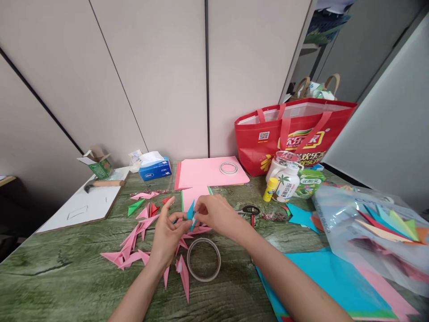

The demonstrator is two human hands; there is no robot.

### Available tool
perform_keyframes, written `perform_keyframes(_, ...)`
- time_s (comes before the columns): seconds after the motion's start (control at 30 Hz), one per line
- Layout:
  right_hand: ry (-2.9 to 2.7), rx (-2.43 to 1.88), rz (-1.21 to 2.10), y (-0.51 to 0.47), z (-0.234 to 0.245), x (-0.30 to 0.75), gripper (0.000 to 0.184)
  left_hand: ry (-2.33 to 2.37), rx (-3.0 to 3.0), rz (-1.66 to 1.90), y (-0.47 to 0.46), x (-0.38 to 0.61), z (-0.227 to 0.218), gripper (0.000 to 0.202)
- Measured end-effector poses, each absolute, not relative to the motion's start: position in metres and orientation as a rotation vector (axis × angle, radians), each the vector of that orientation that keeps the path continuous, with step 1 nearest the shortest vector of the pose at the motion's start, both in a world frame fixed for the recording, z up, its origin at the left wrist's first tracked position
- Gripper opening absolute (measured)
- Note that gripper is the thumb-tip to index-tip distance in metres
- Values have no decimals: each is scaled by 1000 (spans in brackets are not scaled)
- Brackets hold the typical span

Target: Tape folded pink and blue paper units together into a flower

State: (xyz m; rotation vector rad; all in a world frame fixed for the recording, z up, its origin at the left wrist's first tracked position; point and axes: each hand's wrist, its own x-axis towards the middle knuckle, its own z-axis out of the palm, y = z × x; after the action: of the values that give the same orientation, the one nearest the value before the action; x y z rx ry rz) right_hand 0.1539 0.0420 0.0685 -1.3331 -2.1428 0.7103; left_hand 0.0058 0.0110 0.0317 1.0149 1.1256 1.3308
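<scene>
In front of me my left hand pinches a small piece of blue folded paper between thumb and fingers. From the other side, the closed fingertips of my right hand grip the same piece. A small whitish bit shows at their fingertips; I cannot make out what it is. Pink folded paper pieces with sharp points lie below and left of my hands. Just nearer to me, a large roll of tape lies flat beside one pink piece.
Pink paper sheets carry another tape roll. Scissors and a glue stick stand right, near white bottles and a red bag. Blue sheets lie front right. A hammer rests on a white board.
</scene>
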Motion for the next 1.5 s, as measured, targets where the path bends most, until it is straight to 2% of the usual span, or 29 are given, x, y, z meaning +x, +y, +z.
perform_keyframes(0.13, -2139, -1285, 767, 43, 72, 157, 13, 1138, 1027, 1312, 10, 5, 35, 91)
perform_keyframes(0.3, -2059, -1251, 933, 44, 72, 158, 12, 1142, 1115, 1317, 10, 5, 37, 82)
perform_keyframes(0.43, -1969, -1155, 1066, 46, 70, 161, 37, 1108, 1260, 1382, 7, 7, 37, 80)
perform_keyframes(0.63, -1962, -1036, 1187, 48, 73, 168, 6, 1203, 1540, 1541, 1, 7, 28, 68)
perform_keyframes(0.97, -2160, -1044, 839, 34, 86, 168, 10, 1214, 2379, 1633, -2, -3, 17, 42)
perform_keyframes(1.1, -2141, -1082, 888, 35, 85, 166, 11, 1218, 2443, 1593, -3, -8, 14, 36)
perform_keyframes(1.2, -2124, -1072, 949, 36, 86, 164, 13, 1188, 2466, 1600, -2, -10, 12, 43)
perform_keyframes(1.37, -2092, -1059, 1001, 36, 87, 164, 14, 977, 2519, 1692, -1, -9, 11, 75)
perform_keyframes(1.5, -2070, -1062, 1027, 36, 85, 163, 12, 923, 2559, 1680, 1, -9, 10, 74)
